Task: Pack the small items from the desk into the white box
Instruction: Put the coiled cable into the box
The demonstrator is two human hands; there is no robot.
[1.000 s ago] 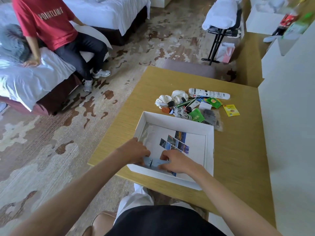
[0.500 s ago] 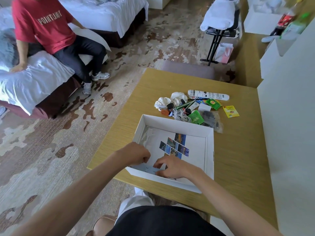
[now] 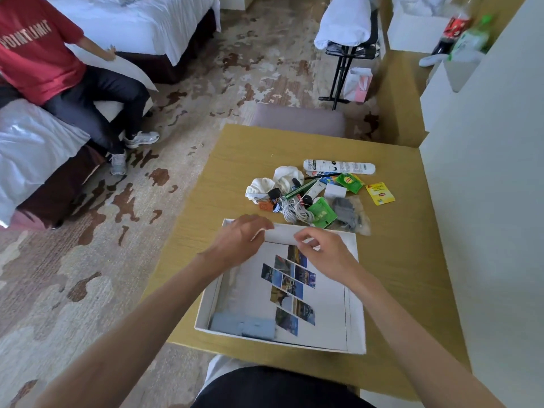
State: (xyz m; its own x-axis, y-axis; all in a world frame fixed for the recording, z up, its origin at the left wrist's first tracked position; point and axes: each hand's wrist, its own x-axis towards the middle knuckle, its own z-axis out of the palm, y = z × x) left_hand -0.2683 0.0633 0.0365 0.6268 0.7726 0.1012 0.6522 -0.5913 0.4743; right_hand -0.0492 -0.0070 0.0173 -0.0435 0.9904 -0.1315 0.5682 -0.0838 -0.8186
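Observation:
The shallow white box point(image 3: 354, 319) lies open on the wooden desk point(image 3: 403, 260), with a printed sheet of photo tiles on its floor. A light blue flat item point(image 3: 244, 326) rests in its near left corner. Both my hands hover over the box's far wall, holding nothing: my left hand point(image 3: 240, 241) with fingers loosely curled, my right hand point(image 3: 322, 250) with fingers bent and apart. Just beyond the box is the pile of small items point(image 3: 309, 195): white socks, a white tube point(image 3: 338, 166), green packets, a yellow tea packet point(image 3: 380, 194), a coiled cable, keys, a clear bag.
A white wall unit point(image 3: 494, 201) borders the desk on the right. A grey chair back point(image 3: 297, 120) stands at the desk's far edge. A person in a red shirt point(image 3: 38, 51) sits on a bed at far left. A folding rack with white cloth point(image 3: 347, 33) stands behind.
Both hands have lifted from the box's near left corner, leaving the light blue item there, and moved forward to the box's far wall.

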